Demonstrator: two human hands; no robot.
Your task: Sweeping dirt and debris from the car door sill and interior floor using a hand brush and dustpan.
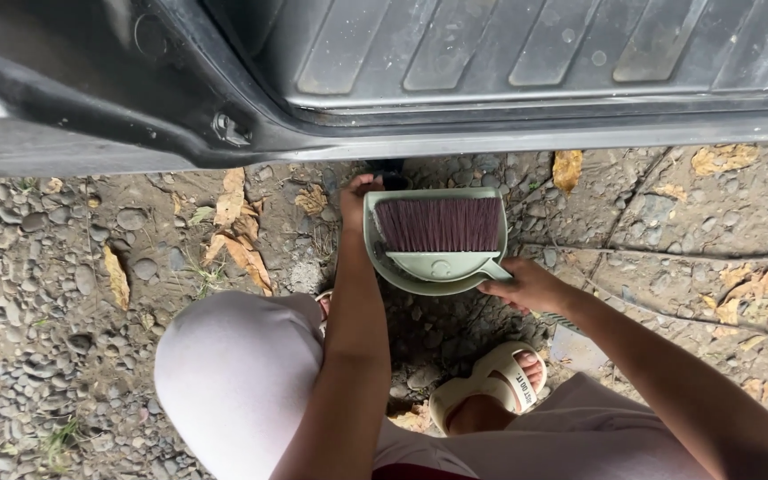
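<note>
A pale green dustpan (390,260) lies on the gravel just below a vehicle's door sill. A small brush with dark reddish bristles (439,224) and a green base rests inside it. My left hand (356,199) grips the dustpan's upper left corner. My right hand (528,286) pinches the brush's green handle (494,268) at the pan's lower right edge. I am squatting, with my knee (233,373) low in view.
The vehicle's grey ribbed floor mat (526,49) and dark sill (491,133) fill the top. Pebbles and dry leaves (240,233) cover the ground. My sandalled foot (495,384) stands below the dustpan. Cracked concrete (713,231) lies to the right.
</note>
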